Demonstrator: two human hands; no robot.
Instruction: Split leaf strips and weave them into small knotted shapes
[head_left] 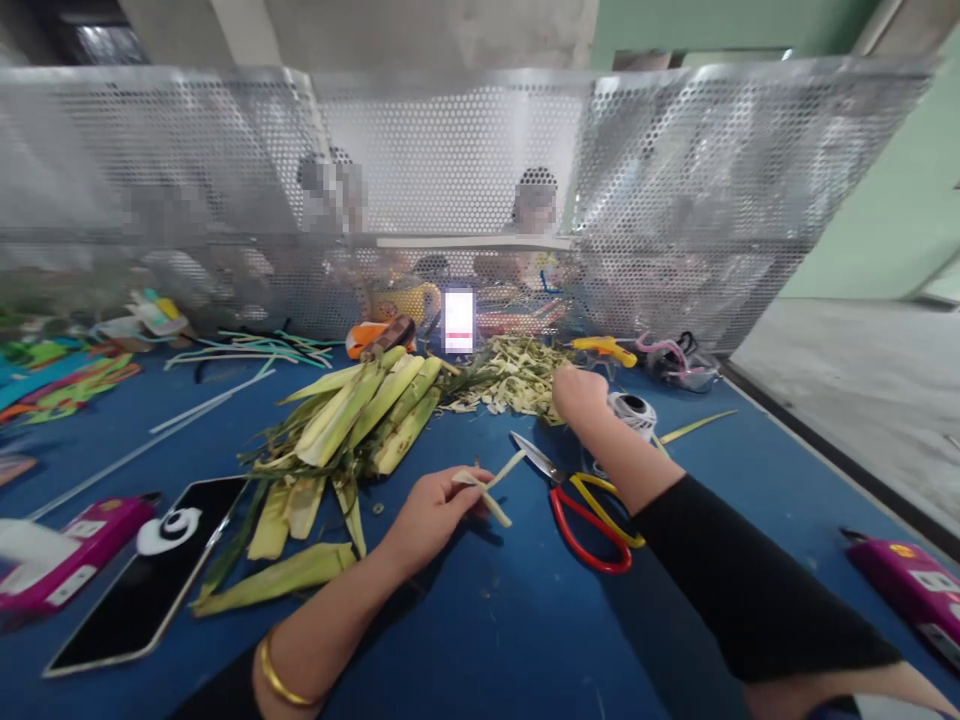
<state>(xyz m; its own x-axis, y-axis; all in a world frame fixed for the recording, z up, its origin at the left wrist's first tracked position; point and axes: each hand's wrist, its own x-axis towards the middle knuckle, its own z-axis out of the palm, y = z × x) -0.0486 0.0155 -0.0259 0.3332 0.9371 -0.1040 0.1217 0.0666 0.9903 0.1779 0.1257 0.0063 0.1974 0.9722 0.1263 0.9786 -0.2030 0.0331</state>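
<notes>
The left hand [435, 512] has its fingers pinched on pale husk strips [496, 510] — one pointing forward-right from them. Farther that way lies the scrap heap [517, 378], nearer the right hand [582, 396] — fingers curled, grip untellable.

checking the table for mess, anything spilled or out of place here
The pale plant scraps look messiest: they lie loose on the blue table by the right hand, in an uneven scatter. Nothing looks clearly broken.
</notes>
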